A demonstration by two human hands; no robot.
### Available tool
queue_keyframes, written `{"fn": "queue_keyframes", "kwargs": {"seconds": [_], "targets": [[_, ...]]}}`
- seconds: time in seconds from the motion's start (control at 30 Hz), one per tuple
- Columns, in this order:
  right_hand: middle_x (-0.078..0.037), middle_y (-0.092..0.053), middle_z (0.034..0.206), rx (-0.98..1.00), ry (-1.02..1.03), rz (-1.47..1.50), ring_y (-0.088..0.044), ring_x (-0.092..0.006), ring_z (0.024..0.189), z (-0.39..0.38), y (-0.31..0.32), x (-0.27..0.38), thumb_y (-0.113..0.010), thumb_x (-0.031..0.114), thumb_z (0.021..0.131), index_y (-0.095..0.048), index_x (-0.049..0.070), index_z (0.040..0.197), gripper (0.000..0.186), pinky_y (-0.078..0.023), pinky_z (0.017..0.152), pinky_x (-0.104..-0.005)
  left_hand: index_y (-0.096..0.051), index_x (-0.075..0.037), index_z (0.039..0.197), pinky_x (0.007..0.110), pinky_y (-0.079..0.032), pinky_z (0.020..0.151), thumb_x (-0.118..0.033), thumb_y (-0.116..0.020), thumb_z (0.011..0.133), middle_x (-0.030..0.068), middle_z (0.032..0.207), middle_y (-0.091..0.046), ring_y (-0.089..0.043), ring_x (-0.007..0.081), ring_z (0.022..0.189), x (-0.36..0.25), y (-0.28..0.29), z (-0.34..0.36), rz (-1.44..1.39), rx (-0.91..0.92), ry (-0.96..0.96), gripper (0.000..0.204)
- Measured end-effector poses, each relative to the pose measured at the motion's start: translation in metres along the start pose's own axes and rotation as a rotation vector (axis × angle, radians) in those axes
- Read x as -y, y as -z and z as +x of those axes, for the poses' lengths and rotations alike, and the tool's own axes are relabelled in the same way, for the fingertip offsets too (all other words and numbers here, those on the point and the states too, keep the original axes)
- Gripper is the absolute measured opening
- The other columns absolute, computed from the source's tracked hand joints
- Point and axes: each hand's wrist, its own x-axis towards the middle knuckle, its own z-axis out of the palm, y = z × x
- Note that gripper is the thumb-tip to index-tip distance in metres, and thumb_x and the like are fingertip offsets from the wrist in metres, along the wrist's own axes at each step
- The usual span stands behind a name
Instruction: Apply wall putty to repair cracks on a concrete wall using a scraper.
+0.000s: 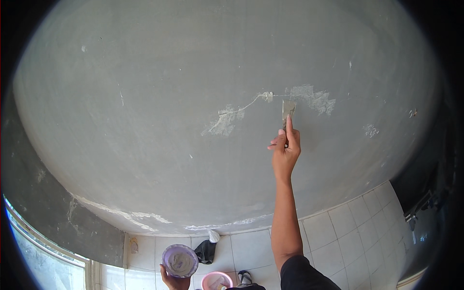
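Note:
My right hand point(285, 144) grips a putty knife point(289, 107), index finger along its blade, raised against the grey wall point(159, 72). The blade is just below a thin crack line with pale patches of filler point(309, 98) to the right and another patch point(223, 123) to the lower left. A small lump of filler point(267, 96) sits on the line between them. Down at the lower left, my left hand point(174, 280) holds a purple bowl point(180, 250) with pale paste inside.
Below the wall is a white tiled floor point(338, 222) with a pink basin point(217, 276), a black bag point(205, 252) with something white beside it, and a sandalled foot point(244, 278). A window point(43, 246) is at the lower left. Dark metal fittings point(418, 212) stand at the right.

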Motion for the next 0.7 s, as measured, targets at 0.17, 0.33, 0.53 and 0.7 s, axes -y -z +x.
{"fn": "queue_keyframes", "kwargs": {"seconds": [0.17,0.33,0.53,0.7], "targets": [[-0.007,-0.053,0.091,-0.065,0.450,-0.578,-0.059,-0.0186,0.070,0.020,-0.018,0.004,-0.056,-0.002,0.095,-0.053,0.016,0.144,0.052,-0.056,0.065,-0.0343,-0.039,-0.016,0.149,0.056,-0.031,0.113,-0.071,-0.042,0.090,0.0105,0.147,-0.046,-0.042,0.0328,0.137,0.001,0.001,0.004,-0.010,-0.001,0.014,0.081],[-0.007,-0.052,0.084,-0.013,0.437,-0.794,-0.060,-0.0225,0.062,0.020,-0.037,-0.020,-0.062,-0.005,0.087,-0.045,0.017,0.149,0.069,-0.053,0.053,-0.0377,-0.040,-0.016,0.150,0.056,-0.032,0.113,-0.071,-0.042,0.090,0.0107,0.147,-0.046,-0.042,0.0330,0.137,0.004,0.003,0.007,-0.001,-0.016,0.023,0.081],[-0.010,-0.053,0.081,-0.021,0.402,-0.875,-0.059,-0.0250,0.056,0.015,-0.042,-0.026,-0.062,-0.007,0.083,-0.043,0.016,0.150,0.074,-0.052,0.048,-0.0393,-0.040,-0.017,0.149,0.056,-0.032,0.112,-0.071,-0.043,0.091,0.0104,0.147,-0.046,-0.042,0.0327,0.137,-0.002,0.008,0.008,-0.014,-0.036,0.025,0.080],[-0.011,-0.056,0.081,0.030,0.267,-0.903,-0.063,-0.0289,0.064,0.008,-0.042,-0.022,-0.060,-0.005,0.088,-0.045,0.014,0.149,0.066,-0.054,0.057,-0.0408,-0.041,-0.017,0.149,0.056,-0.033,0.112,-0.071,-0.044,0.090,0.0100,0.146,-0.047,-0.043,0.0321,0.136,-0.009,-0.007,0.011,0.033,-0.005,0.029,0.080]]}}
